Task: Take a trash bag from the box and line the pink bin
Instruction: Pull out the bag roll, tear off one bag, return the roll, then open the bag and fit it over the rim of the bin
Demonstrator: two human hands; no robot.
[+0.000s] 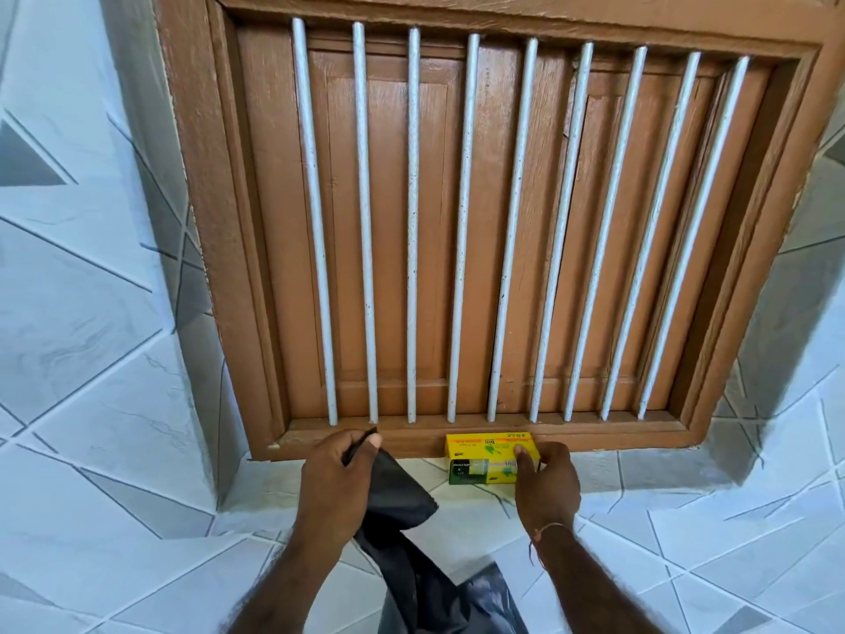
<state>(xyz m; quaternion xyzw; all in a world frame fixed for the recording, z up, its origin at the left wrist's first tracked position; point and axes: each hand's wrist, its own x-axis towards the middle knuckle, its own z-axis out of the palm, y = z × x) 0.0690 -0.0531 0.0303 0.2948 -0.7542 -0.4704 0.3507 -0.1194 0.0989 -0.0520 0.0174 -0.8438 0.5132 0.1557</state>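
Nearest the camera, a long black plastic trash bag (411, 565) is hanging down between the two forearms, trailing past the bottom edge of the view. The left hand (338, 469) is pinching the bag's top corner between thumb and fingers, closed tight on the film. The bag's long axis is running from that hand down toward the person, so it is lying left of centre and wholly in the left hand's keeping.

Just beyond, the right hand (546, 478) is resting on the small yellow and green cardboard box (484, 459), fingers curled round its right end and thumb on its top face; it appears to be gripping the box. The box is lying lengthwise on the white tiled ledge (640, 478), touching the brown wooden window frame (640, 432) behind it.

The pink bin is not showing anywhere, so the bag probably needs carrying away from this spot. Open tiled surface is lying on both sides; the white metal bars (462, 221) are closing off the far side.
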